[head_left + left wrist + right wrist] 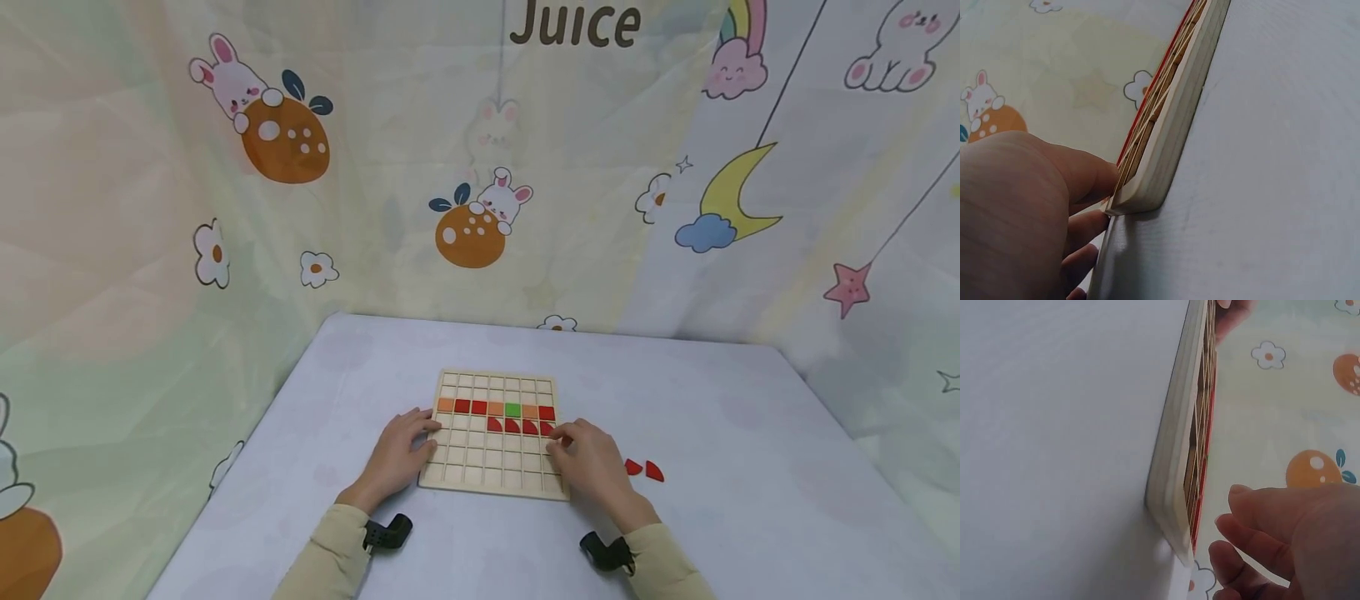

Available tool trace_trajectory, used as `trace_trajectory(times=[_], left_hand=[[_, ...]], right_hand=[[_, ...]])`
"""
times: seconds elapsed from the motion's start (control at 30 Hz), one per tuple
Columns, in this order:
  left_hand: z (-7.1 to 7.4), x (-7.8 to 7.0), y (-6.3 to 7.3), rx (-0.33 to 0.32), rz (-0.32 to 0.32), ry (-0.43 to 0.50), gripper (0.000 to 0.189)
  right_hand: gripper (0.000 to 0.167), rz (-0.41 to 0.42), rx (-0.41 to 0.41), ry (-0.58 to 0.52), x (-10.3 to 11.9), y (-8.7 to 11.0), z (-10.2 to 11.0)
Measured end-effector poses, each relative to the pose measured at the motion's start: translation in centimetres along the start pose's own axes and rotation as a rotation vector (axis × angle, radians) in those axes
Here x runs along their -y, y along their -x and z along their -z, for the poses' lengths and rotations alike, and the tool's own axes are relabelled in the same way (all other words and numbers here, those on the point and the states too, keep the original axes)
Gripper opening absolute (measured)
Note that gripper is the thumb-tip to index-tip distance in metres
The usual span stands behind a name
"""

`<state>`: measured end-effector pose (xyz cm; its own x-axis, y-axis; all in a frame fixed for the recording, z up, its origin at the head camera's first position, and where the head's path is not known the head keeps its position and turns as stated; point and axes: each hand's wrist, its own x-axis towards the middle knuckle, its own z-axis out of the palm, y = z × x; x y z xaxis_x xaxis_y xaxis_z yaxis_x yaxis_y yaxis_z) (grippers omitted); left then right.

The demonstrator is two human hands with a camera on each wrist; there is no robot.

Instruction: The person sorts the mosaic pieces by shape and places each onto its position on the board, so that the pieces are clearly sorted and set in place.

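Observation:
A wooden grid board lies flat on the table, with a row of orange, red and green square tiles. Below the right part of that row sit several red rounded pieces. My left hand rests at the board's left edge, its thumb against the rim in the left wrist view. At the right edge, my right hand has its bent thumb and forefinger by the last red rounded piece. In the right wrist view no piece shows between those fingers; whether they touch the board is unclear.
Two loose red quarter-round pieces lie on the white table, just right of my right hand. Around the table hangs a printed cloth with rabbits, fruit and flowers. Each wrist carries a black camera.

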<state>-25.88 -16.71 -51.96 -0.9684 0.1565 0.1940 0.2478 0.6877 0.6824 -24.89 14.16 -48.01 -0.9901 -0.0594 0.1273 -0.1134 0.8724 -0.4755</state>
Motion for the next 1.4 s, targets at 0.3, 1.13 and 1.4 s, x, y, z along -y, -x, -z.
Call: trace_trajectory(times=[0.3, 1.13, 1.4], left_hand=[[-0.1, 0.0, 0.0, -0.008, -0.022, -0.009, 0.024], [-0.1, -0.1, 0.1, -0.007, -0.012, -0.009, 0.023], [-0.1, -0.1, 0.2, -0.008, -0.02, -0.009, 0.024]], right_hand=[[0.023, -0.031, -0.006, 0.015, -1.1, 1.0, 1.5], [0.023, -0.103, 0.035, -0.009, -6.1, 1.5, 3.9], [0.025, -0.101, 0.044, 0.017, -7.7, 1.7, 4.5]])
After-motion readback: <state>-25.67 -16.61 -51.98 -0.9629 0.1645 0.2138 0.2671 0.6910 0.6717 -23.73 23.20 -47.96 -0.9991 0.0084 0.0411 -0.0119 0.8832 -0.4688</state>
